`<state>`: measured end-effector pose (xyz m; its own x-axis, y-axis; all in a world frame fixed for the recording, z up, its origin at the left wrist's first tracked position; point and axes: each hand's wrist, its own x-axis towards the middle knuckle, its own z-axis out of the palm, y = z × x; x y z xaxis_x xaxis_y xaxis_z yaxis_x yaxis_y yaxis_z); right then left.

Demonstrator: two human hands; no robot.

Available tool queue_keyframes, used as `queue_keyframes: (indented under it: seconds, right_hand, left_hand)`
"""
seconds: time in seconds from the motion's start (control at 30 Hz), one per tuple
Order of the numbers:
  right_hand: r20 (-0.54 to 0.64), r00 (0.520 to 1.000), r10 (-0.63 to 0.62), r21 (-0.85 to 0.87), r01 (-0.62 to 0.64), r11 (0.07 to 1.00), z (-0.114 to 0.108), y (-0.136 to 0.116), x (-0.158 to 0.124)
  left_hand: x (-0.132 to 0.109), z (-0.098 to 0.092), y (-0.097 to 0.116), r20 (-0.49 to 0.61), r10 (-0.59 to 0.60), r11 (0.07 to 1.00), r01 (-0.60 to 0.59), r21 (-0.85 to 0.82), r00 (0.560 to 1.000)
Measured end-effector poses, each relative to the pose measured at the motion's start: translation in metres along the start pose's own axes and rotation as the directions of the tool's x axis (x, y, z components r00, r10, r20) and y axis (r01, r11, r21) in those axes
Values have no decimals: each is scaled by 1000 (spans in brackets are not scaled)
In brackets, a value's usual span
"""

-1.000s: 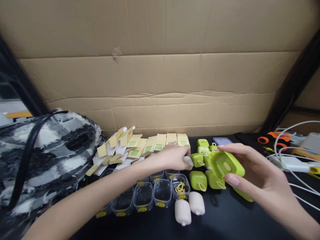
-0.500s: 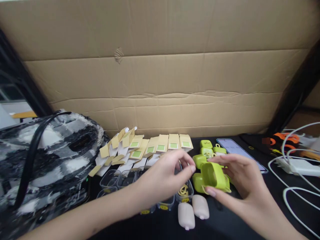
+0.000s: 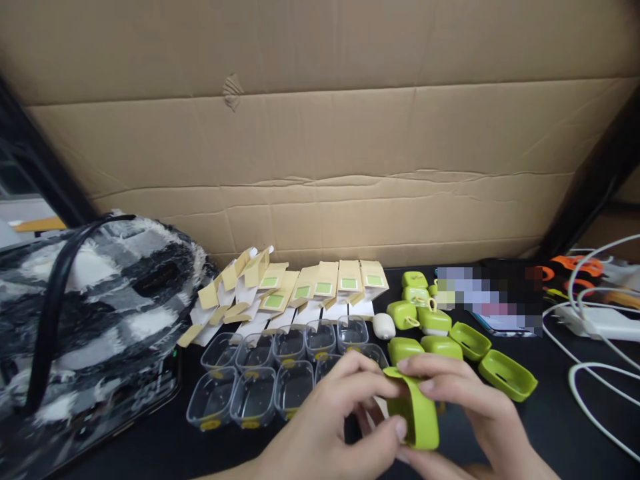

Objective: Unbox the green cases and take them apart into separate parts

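Note:
Both hands are closed on a small lime-green soft case (image 3: pixel 424 415), its hollow side facing left, just above the near part of the table. My left hand (image 3: pixel 345 413) has its thumb and fingers at the case's open edge. My right hand (image 3: pixel 465 407) grips the case from the other side, fingertips on its top. Whether anything is inside is hidden. Behind the hands sit several closed lime-green cases (image 3: pixel 403 315), some with a loop. Two hollow green shells, a nearer shell (image 3: pixel 507 375) and a farther shell (image 3: pixel 470 340), lie to the right. A rounded cream-white case (image 3: pixel 384 327) rests left of the closed ones.
Rows of clear plastic cups (image 3: pixel 255 398) with yellow stickers stand left of my hands. Several small cardboard boxes (image 3: pixel 327 280) with green labels lie behind. A black-and-white bag (image 3: pixel 95 313) fills the left; a partly blurred phone (image 3: pixel 505 327), white cables (image 3: pixel 583 370) and orange scissors (image 3: pixel 575 267) are right.
My left hand has moved from the cup with the yellow cords to the green case. My right hand has brought that case nearer and turned it. The two hollow shells have come into view.

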<state>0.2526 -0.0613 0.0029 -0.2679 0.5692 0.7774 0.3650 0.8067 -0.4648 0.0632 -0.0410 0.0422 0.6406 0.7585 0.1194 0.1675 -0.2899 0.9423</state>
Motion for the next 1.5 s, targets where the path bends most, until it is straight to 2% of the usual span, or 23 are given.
queue_keyframes:
  seconds: [0.1,0.17,0.23,0.33,0.47,0.53,0.63,0.7,0.8,0.9,1.0,1.1,1.2,1.27,1.33,1.4,1.47,1.5]
  right_hand:
    - [55,996,69,97,-74,993,-3,-2,-3]
    - [125,970,208,191,-229,954,-6,-4,-3]
    - [164,909,383,272,-415,868,-7,-5,0]
    - [137,811,569,414,-569,710,-5,-4,6]
    - [215,693,689,593,-653,472,2,-4,10]
    - [233,668,707,635,-655,409,5,-6,10]
    - [225,645,731,672,-645,363,8,-9,10]
    - [232,650,724,679,-641,358,8,-11,10]
    - [249,686,683,667,-633,393,9,-11,10]
    - [250,712,656,635,-632,443,8,-8,8]
    - [301,722,623,557,-664,499,6,-6,7]
    - [312,742,593,456,-665,592,2,-5,6]
    - [227,830,509,356,-557,750,-1,-4,3]
    - [219,878,426,325,-477,817,-2,-5,-1]
    - [266,885,382,307,-453,837,-2,-6,-4]
    - [292,882,369,259,-444,858,-3,-8,-4]
    - [259,906,336,162,-383,909,-7,-9,0]
    - [246,921,301,98,-333,938,-9,-10,2]
  left_hand:
    - [1,2,-4,-52,-44,990,37,-135,998]
    - [2,0,-4,-68,-83,975,67,-211,994]
    - [2,-4,-4,-104,-75,976,51,-211,992]
    - [1,-9,-1,-174,39,997,-49,-53,984]
    - [-1,-14,3,-150,146,980,-122,155,978]
    - [-1,-15,5,-121,151,972,-125,199,981]
    - [-1,-15,5,-92,154,963,-128,239,984]
    - [0,-15,4,-68,152,958,-130,257,986]
    - [0,-14,1,-31,139,958,-127,258,990]
    - [-2,-12,-2,-9,188,944,-178,279,982]
    - [-4,-12,-3,7,263,903,-249,350,965]
    - [-5,-13,-2,2,280,878,-256,405,960]
    - [-4,-13,-5,-6,339,821,-292,491,941]
    - [-3,-12,-11,37,418,728,-359,584,908]
    - [-2,-10,-17,80,502,620,-423,660,861]
    - [-2,-8,-18,76,550,567,-439,697,832]
    - [-2,-7,-14,35,529,598,-402,693,848]
    - [-2,-8,-11,16,488,635,-368,680,873]
